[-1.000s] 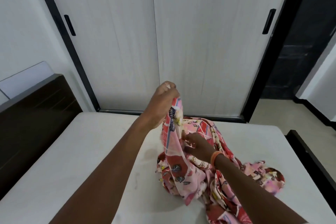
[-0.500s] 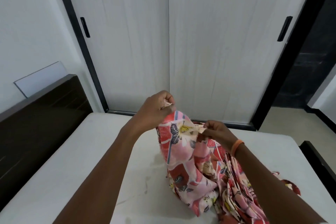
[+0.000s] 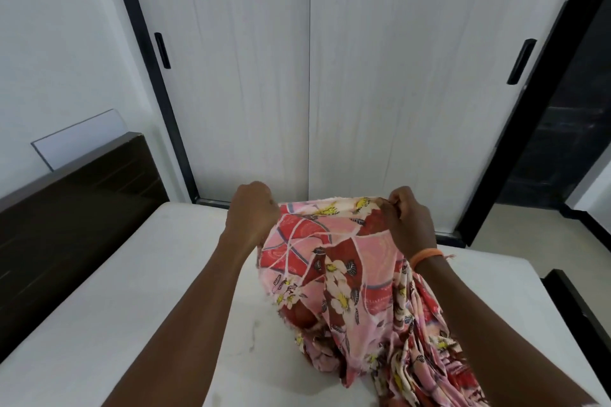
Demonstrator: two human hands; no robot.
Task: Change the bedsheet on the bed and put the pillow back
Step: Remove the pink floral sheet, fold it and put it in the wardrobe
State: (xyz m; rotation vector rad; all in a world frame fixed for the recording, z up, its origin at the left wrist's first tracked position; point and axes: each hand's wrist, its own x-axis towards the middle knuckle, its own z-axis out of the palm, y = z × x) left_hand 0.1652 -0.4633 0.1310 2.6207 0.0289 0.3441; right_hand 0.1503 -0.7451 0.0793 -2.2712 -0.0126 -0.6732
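**Two hands hold the sheet up by its top edge**

Two hands are raised over the mattress [image 3: 99,307], and between them one edge of the sheet [image 3: 334,261] is stretched.

Far to the left of the fingers stands the dark headboard [image 3: 66,208], against the white wall. The bare white mattress lies under both forearms.

The left hand [image 3: 253,211] is clenched into a fist on the left corner of the sheet. The cloth comes out from the right side of this fist, so the fingers are grasping it, but the fingertips themselves are hidden.

To the right of this fist, the pink and red flowered sheet hangs down from the fingers. Its lower part lies bunched on the mattress, below the right hand and along the right forearm.

The right hand [image 3: 408,225] pinches the same top edge; the fingers [image 3: 395,200] are curled over the cloth. An orange band [image 3: 426,256] sits on this wrist.

Behind the fingers are two pale sliding doors [image 3: 380,76] with black handles. To the right of the right hand, the black bed frame [image 3: 582,307] runs beside the mattress.
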